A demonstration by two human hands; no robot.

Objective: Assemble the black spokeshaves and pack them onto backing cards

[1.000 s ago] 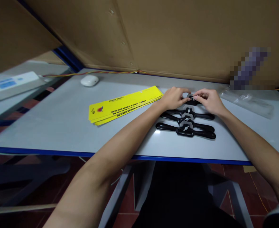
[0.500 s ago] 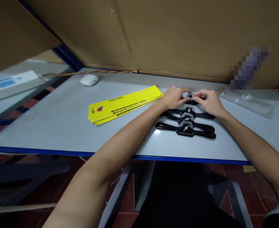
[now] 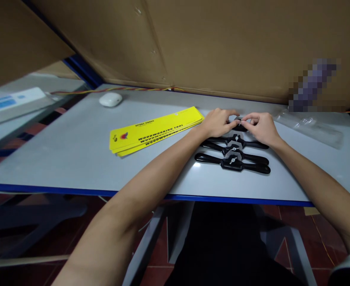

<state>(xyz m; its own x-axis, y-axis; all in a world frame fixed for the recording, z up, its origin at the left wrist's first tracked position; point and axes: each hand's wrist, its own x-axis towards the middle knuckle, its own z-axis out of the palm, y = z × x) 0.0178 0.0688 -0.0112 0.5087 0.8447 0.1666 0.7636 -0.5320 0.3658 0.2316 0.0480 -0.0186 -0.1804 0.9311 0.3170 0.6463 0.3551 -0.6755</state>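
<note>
a smooth grey desk [image 3: 74, 159] with a blue edge stands before cardboard walls [image 3: 222, 47]. a stack of flat yellow cards [image 3: 154, 129] lies left of three black two-handled spokeshaves [image 3: 233, 157]. beyond them the left hand [image 3: 218, 123] and right hand [image 3: 260, 128] pinch a fourth spokeshave [image 3: 239, 126], fingers closed on it. a white oval case [image 3: 110, 99] sits far left.

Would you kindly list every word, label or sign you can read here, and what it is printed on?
"WOODWORKING TOOL": on the yellow cards, repeated on the fanned edges beneath.
Small line above it on the top card: too blurred to read.
Blue labels on the white strip: unreadable.
Black tools: no text visible.
</note>
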